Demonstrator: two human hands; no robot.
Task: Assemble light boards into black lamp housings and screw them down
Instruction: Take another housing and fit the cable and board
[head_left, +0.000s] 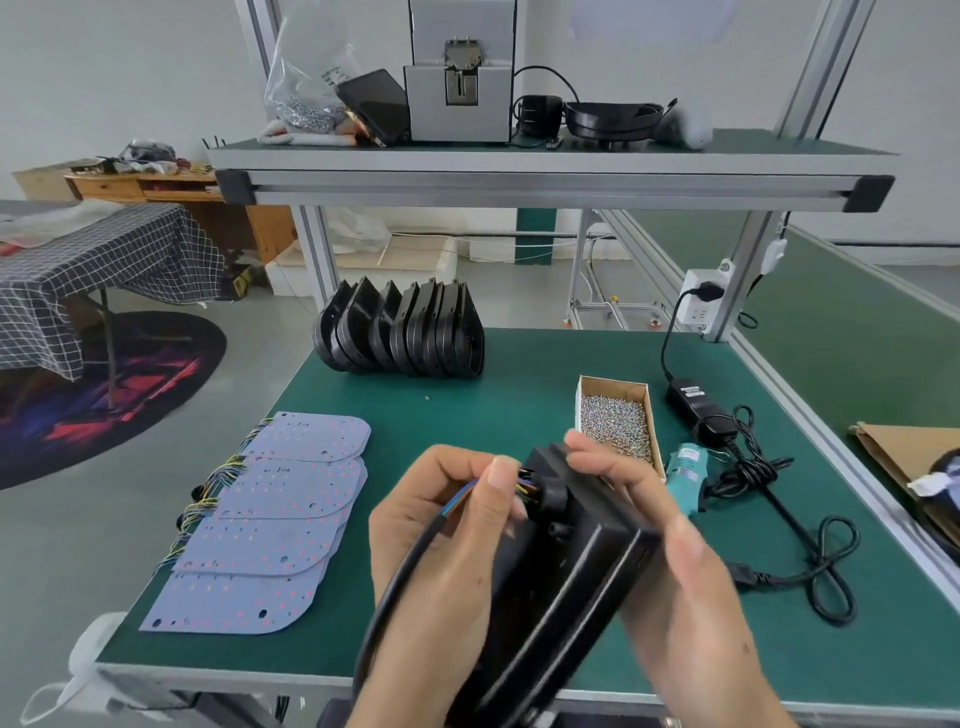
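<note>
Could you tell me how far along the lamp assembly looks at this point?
Early on. No finished lamp shows. In hand: the right hand holds a black lamp housing while the left hand pinches its coloured wires at the cable entry. Left: the light boards are still stacked, empty housings wait behind, and the screws and electric screwdriver lie unused.

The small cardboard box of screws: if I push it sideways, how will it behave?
The cardboard box is open-topped and well filled, so it probably slides heavily on the green mat; a quick shove might spill screws. Its thin walls may flex.
</note>
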